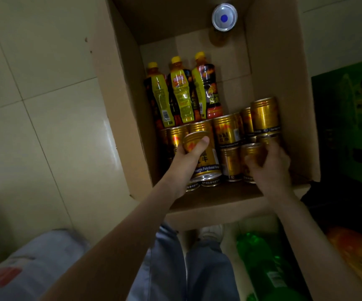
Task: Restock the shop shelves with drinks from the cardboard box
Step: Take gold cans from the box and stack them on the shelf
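An open cardboard box [284, 88] stands on the floor below me. Inside lie several gold drink cans [226, 132] stacked at the near end, and three yellow-capped bottles [182, 94] beyond them. My left hand [190, 156] grips one gold can [206, 161] at the left of the stack, thumb across its top. My right hand [270, 165] curls round another gold can [250, 158] at the right of the stack. One can [265, 115] sits on top of the others at the right. A silver-lidded container [224, 17] stands at the box's far end.
Pale floor tiles [34, 127] lie to the left of the box. A green crate [354, 118] stands to the right. Near my jeans and shoe are a green bottle [262, 263], an orange pack [354, 250] and a pale wrapped pack [23, 263] at the lower left.
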